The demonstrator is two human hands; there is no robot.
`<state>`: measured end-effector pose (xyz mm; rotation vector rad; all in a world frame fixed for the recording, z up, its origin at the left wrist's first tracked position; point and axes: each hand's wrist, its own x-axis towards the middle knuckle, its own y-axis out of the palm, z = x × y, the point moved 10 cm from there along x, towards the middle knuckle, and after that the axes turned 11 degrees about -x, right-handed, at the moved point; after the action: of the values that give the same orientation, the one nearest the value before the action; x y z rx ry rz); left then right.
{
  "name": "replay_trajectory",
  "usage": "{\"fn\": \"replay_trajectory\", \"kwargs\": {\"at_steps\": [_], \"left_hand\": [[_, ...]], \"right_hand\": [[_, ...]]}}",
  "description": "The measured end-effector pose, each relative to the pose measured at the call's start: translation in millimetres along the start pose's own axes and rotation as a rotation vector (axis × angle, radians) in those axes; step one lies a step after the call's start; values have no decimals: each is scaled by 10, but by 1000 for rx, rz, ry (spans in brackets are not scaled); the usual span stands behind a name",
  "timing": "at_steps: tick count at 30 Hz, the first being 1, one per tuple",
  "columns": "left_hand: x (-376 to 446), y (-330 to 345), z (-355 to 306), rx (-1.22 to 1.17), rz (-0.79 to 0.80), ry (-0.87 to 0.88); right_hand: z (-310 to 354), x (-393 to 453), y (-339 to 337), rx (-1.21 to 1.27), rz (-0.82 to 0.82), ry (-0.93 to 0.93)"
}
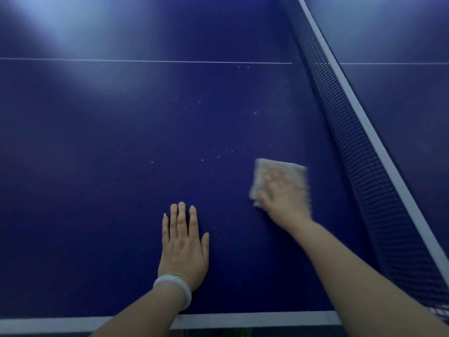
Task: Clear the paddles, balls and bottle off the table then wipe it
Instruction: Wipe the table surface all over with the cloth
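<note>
Blue tabletop (121, 142), net (359, 147) along its right side, white specks scattered mid-surface.

Left hand (184, 242) lies palm-down on the tabletop near the white front edge line, fingers (181, 217) straight and close together, holding nothing; pale bracelet (173, 288) on that wrist. Right hand (284, 193), blurred, presses flat on a pale cloth (279, 171) lying on the tabletop just beside the net, fingers spread over it. No paddles, balls or bottle in view.
</note>
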<state>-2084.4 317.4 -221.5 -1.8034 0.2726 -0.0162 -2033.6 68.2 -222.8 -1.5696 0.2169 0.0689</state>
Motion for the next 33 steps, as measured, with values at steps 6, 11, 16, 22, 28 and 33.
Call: {"fn": "replay_trajectory", "kwargs": {"at_steps": [6,11,16,22,28,33], "left_hand": [[7,-5,-3,-8,7,-2],[-3,9,-2,1,23,3],[7,22,24,-7,24,-7],[10,23,19,-18,29,2],[3,12,20,-26,10,4],[20,33,15,-38,22,16]], "right_hand": [[-588,-723,139,75,-19,515],[657,-622,134,-53,-52,-59],[-620,-927,247,110,5,383],[-283,-1261,269,15,-26,315],[-1229,-625,199,54,70,493],[-682,-780,127,70,-4,526]]}}
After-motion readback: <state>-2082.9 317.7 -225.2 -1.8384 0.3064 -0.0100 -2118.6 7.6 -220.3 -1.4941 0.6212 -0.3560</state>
